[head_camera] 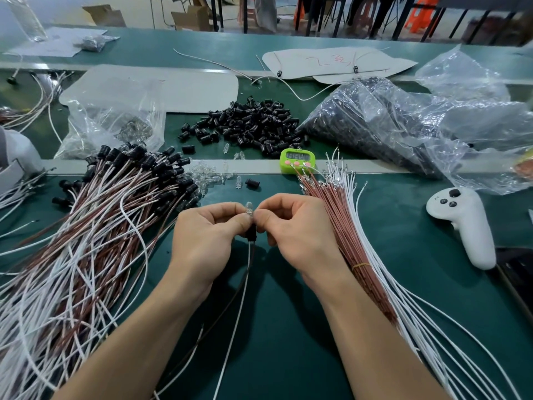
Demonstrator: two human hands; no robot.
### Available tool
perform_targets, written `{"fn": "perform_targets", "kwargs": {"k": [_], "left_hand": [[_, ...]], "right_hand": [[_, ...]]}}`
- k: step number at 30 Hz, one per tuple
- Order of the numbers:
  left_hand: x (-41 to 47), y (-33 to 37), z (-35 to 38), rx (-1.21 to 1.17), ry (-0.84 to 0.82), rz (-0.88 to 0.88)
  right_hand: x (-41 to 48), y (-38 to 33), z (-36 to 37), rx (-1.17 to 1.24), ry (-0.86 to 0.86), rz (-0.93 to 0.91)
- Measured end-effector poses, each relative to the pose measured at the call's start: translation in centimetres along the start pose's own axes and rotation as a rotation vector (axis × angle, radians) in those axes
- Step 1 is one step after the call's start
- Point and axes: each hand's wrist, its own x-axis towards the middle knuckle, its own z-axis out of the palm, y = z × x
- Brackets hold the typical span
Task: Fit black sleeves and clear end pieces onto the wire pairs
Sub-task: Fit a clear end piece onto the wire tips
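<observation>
Clear plastic, the end piece (pixel 248 208) is pinched by the left hand (pixel 206 232) and the right hand (pixel 294 226), just above the black sleeve (pixel 251 234) on the wire pair (pixel 247 267). It should be pressed straight into the sleeve, wires kept untwisted, until seated.

I see black sleeves (pixel 251 125) and pink and white wires (pixel 341 223) on a green table (pixel 409 269). The timer (pixel 297 157) is lime green.
</observation>
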Motion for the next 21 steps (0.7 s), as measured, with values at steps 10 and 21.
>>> {"fn": "perform_targets", "kwargs": {"k": [10, 21], "left_hand": [[0.05, 0.18, -0.05, 0.011, -0.009, -0.003], [0.07, -0.09, 0.12, 0.031, 0.033, 0.021]], "right_hand": [[-0.13, -0.15, 0.46, 0.025, 0.026, 0.029], [-0.34, -0.78, -0.2, 0.097, -0.005, 0.174]]}}
